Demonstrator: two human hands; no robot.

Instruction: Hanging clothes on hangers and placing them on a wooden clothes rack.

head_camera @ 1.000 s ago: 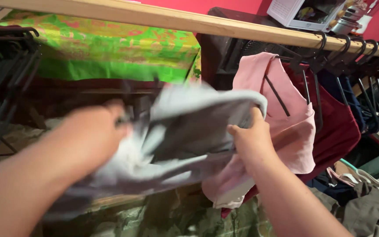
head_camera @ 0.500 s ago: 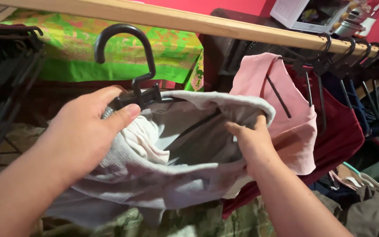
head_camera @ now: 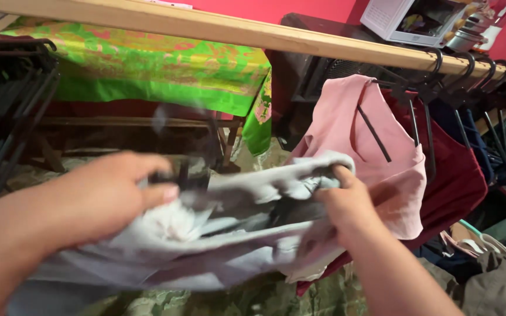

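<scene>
Below the wooden rail, 2 hands hold a grey shirt apart: left hand clamped where a blurred black hanger sits, right hand pinching its edge. The cloth looks light and floppy, best gripped at the shoulders.

Motion blur smears the grey garment and the black hanger at the left hand, hiding the hook's outline. The garment's lower left runs off the bottom edge.

garment pale grey | top pink | cloth green-patterned | wall red
</scene>
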